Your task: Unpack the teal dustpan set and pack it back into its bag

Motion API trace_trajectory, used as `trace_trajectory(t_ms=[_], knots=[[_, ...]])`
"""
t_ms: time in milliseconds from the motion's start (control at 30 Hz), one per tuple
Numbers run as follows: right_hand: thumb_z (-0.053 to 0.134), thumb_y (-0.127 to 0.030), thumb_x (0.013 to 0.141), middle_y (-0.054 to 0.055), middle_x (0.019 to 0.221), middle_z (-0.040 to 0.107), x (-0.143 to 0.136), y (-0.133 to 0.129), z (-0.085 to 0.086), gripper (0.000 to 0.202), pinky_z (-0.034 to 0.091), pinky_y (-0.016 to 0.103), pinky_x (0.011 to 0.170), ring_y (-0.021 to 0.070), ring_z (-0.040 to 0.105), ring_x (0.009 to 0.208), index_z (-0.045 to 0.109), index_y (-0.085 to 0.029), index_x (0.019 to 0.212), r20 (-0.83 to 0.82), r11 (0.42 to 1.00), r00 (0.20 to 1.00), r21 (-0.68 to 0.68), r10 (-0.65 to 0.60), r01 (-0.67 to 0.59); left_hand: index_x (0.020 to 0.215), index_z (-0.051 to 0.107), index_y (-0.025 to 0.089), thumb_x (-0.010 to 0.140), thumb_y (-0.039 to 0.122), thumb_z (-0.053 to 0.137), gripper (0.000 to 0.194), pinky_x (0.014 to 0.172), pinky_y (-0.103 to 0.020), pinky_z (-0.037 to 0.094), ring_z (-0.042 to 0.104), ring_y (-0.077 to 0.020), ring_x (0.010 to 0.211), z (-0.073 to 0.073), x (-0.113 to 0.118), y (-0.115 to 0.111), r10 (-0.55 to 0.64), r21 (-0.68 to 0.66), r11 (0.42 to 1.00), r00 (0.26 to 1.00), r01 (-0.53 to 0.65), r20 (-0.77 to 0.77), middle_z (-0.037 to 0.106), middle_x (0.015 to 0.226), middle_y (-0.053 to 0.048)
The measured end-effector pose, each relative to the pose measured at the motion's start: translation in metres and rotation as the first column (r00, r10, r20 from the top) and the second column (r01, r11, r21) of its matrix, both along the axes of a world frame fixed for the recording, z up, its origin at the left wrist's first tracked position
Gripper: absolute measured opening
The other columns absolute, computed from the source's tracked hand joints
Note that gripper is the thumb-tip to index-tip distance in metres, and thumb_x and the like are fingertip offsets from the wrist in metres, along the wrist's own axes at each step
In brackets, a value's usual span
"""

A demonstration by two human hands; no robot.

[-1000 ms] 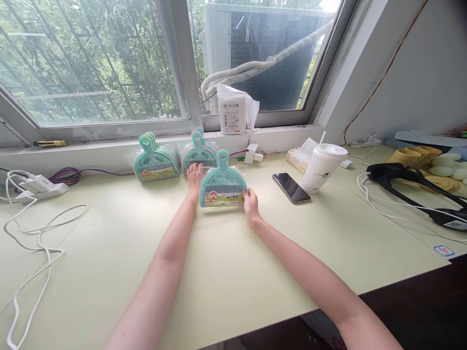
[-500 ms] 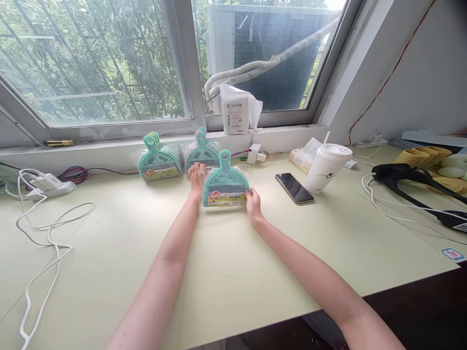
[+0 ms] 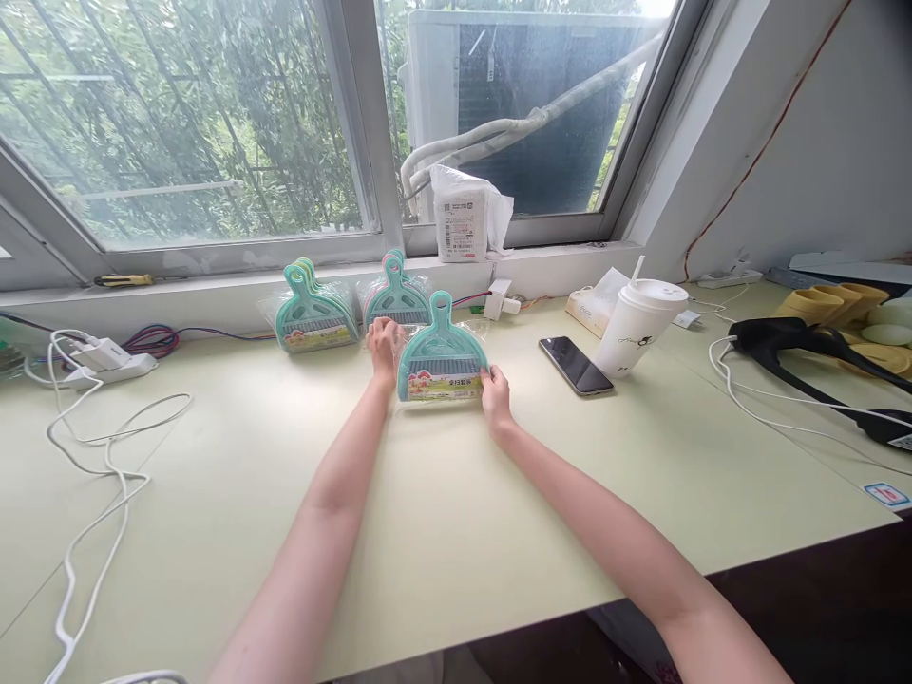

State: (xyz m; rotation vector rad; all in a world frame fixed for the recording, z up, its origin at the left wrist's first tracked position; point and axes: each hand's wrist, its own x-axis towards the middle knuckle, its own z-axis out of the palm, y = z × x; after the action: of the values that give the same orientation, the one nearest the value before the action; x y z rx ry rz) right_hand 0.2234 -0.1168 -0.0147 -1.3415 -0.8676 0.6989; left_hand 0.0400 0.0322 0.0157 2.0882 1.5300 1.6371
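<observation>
Now the packaged dustpan set (image 3: 442, 356) lies on the pale green worktop (image 3: 456, 532), between both hands. At its left edge is the left hand (image 3: 383, 344), fingers curled around the plastic wrap; at the lower right corner is the right hand (image 3: 495, 391), fingers pinching the pack. Both forearms stretch forward, low over the worktop. Just behind stand two more stacks of dustpan sets (image 3: 313, 318), near the window sill. To the right lie a phone (image 3: 576, 366) and a white cup (image 3: 639, 328).

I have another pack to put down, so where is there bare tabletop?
Bare: the table between the white cable and the left hand, and its near edge. Crowded: around the held dustpan pack, the phone, the cup.
</observation>
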Motion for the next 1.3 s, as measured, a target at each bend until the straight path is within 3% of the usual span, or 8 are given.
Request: trace_trajectory(t_ms=[133,233,333,567,667,867,1033,1300], knots=[[0.042,-0.039,0.085,-0.001,0.074,0.053,0.000,0.000,0.000,0.019,0.036,0.025,0.066,0.0148,0.043,0.068,0.047,-0.023,0.077,0.008,1.000,1.000,0.003,-0.007,0.007,0.078,0.066,0.019,0.092,0.056,0.029,0.054,0.086,-0.036,0.048,0.064,-0.0215,0.092,0.003,-0.005,-0.013,-0.203,-0.172,0.930,0.842,0.326,0.500,0.069,0.094,-0.010],[0.041,-0.036,0.086,0.000,0.073,0.054,0.001,0.001,0.001,0.018,0.035,0.025,0.066,0.0151,0.044,0.068,0.047,-0.023,0.076,0.021,1.000,1.000,-0.007,0.000,0.000,0.090,0.070,0.017,0.085,0.073,0.025,0.072,0.079,-0.034,0.052,0.068,-0.0228,0.090,0.006,-0.014,-0.038,-0.351,-0.324,0.634,0.635,0.702,0.688,0.073,0.093,-0.010],[0.044,-0.033,0.085,0.001,0.075,0.057,0.001,0.005,0.001,0.016,0.036,0.026,0.068,0.0158,0.047,0.070,0.046,-0.022,0.074,0.065,1.000,0.998,-0.024,-0.003,0.004,0.102,0.070,0.017,0.078,0.072,0.048,0.063,0.077,-0.033,0.054,0.069,-0.0244,0.092,0.006,-0.028,-0.070,-0.407,-0.443,0.423,0.603,0.790,0.686,0.074,0.093,-0.010],[0.040,-0.021,0.087,0.011,0.106,0.065,-0.004,-0.008,0.007,0.025,0.043,0.034,0.085,0.0220,0.057,0.095,0.058,-0.018,0.103,0.352,0.994,0.936,0.099,0.013,-0.051,0.096,0.068,0.013,0.071,0.042,0.073,0.039,0.066,-0.027,0.055,0.070,-0.0193,0.078,-0.003,-0.055,-0.128,-0.343,-0.533,0.496,0.719,0.685,0.604,0.074,0.093,-0.010],[0.041,-0.015,0.088,0.013,0.123,0.061,-0.018,-0.026,0.014,0.034,0.037,0.040,0.099,0.0244,0.052,0.114,0.057,-0.020,0.117,0.622,0.959,0.781,0.251,-0.056,-0.131,0.094,0.064,0.011,0.073,0.032,0.070,0.030,0.064,-0.028,0.055,0.069,-0.0181,0.070,-0.008,-0.063,-0.139,-0.187,-0.521,0.563,0.713,0.641,0.676,0.074,0.084,-0.009],[0.046,-0.022,0.093,0.010,0.106,0.068,-0.055,-0.054,0.022,0.020,0.033,0.038,0.101,0.0237,0.057,0.105,0.066,-0.021,0.097,0.864,0.872,0.478,0.104,0.160,-0.479,0.103,0.060,0.013,0.076,0.027,0.068,0.031,0.064,-0.026,0.055,0.070,-0.0163,0.069,-0.010,-0.068,-0.146,-0.099,-0.440,0.647,0.641,0.623,0.761,0.072,0.086,-0.007],[0.045,-0.030,0.095,0.006,0.080,0.066,-0.056,-0.056,0.019,0.028,0.041,0.031,0.082,0.0190,0.058,0.076,0.067,-0.020,0.080,0.772,0.909,0.610,0.110,0.177,-0.402,0.112,0.056,0.014,0.077,0.024,0.069,0.039,0.066,-0.028,0.057,0.071,-0.0164,0.074,-0.004,-0.066,-0.147,-0.133,-0.386,0.622,0.577,0.681,0.806,0.073,0.095,-0.008],[0.054,-0.050,0.088,-0.001,0.055,0.063,-0.038,-0.043,0.012,0.037,0.044,0.029,0.063,0.0125,0.051,0.045,0.066,-0.020,0.070,0.326,0.950,0.896,-0.014,0.301,-0.313,0.115,0.062,0.014,0.075,0.018,0.072,0.041,0.082,-0.032,0.059,0.070,-0.0224,0.100,0.005,-0.071,-0.161,-0.274,-0.304,0.424,0.441,0.853,0.855,0.071,0.113,-0.012]])
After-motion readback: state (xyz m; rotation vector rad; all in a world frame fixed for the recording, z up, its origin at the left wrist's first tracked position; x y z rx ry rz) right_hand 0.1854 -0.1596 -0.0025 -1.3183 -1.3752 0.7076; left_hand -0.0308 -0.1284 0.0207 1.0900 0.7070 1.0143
